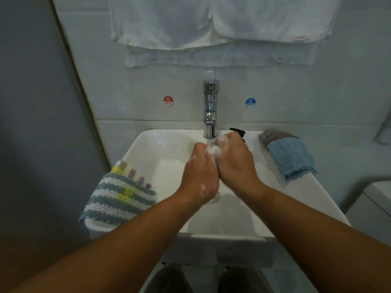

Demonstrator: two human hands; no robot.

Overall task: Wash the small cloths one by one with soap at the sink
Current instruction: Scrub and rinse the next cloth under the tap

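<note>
Over the white sink my left hand and my right hand are pressed together, both curled round a small sudsy cloth just below the chrome tap. Only a foamy white bit of that cloth shows between the fingers, and a bit more hangs below the hands. A striped crocheted cloth in grey-blue, white and yellow lies over the sink's left rim. A blue cloth lies on the right rim, with a greyish-purple cloth behind it.
A black pump head of a dispenser peeks out behind my right hand. White towels hang on the wall above the tap. Hot and cold stickers flank the tap. A grey wall stands at the left.
</note>
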